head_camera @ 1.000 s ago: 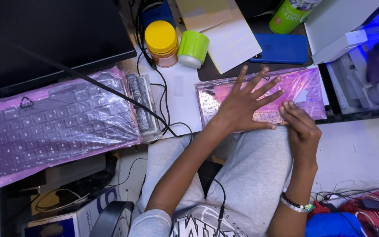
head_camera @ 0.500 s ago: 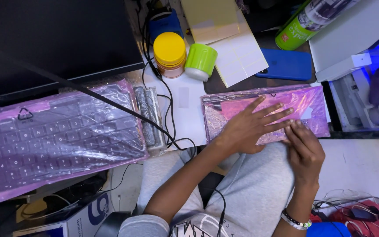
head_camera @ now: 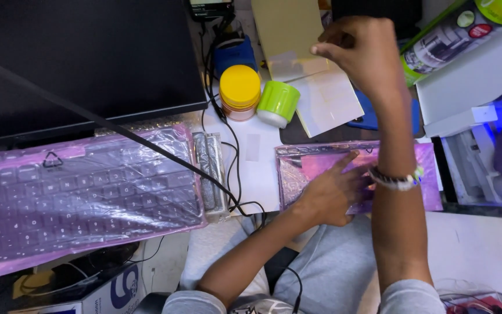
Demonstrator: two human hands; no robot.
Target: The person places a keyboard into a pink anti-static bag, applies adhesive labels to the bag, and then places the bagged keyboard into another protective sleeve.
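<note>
Left hand (head_camera: 329, 195) lies flat, fingers spread, pressing on the pink plastic-wrapped panel (head_camera: 303, 174) at the tabletop (head_camera: 260, 168) edge; it grips nothing. Right hand (head_camera: 358, 49) is raised beyond the panel, over the white sheet (head_camera: 326, 102), fingers curled loosely; whether it pinches anything cannot be told. A beaded bracelet (head_camera: 396, 180) sits on the right wrist. Left of the panel: a plastic-wrapped keyboard (head_camera: 82, 197). Beyond the panel: a yellow-lidded jar (head_camera: 240, 90) touching a green cup (head_camera: 278, 102).
</note>
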